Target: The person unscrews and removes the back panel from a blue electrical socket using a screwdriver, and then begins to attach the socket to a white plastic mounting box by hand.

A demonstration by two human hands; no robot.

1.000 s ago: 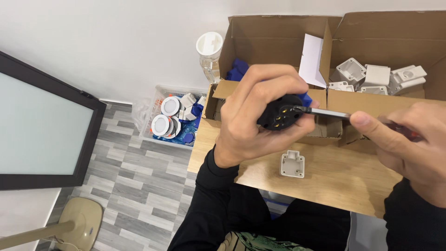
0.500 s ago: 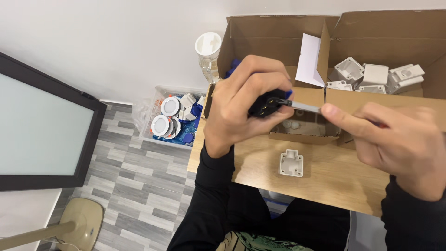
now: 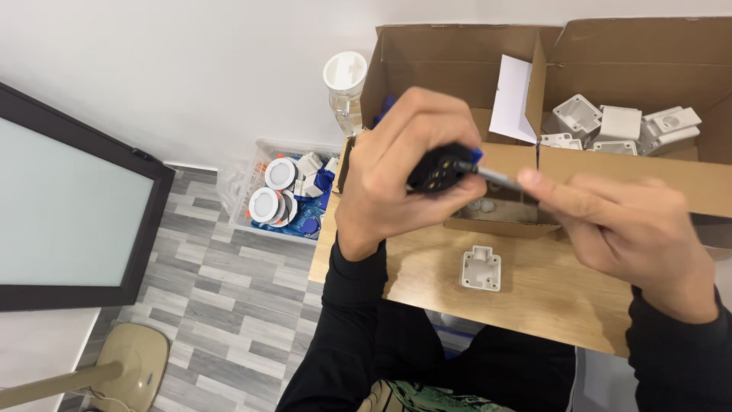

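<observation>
Left hand (image 3: 396, 179) lowered plug (image 3: 438, 169) above white bracket (image 3: 482, 268).

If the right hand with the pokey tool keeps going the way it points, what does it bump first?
Probably the small black part in the left hand; the right hand aims its screwdriver there, tip seemingly touching already.

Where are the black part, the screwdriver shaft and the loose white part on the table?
black part (image 3: 438, 169), head view, on its face with the small holes, in the left hand (image 3: 400, 175).
screwdriver shaft (image 3: 496, 176), head view, mid-shaft, held by the right hand (image 3: 633, 236).
white part (image 3: 482, 268), head view, centre of its body.
</observation>
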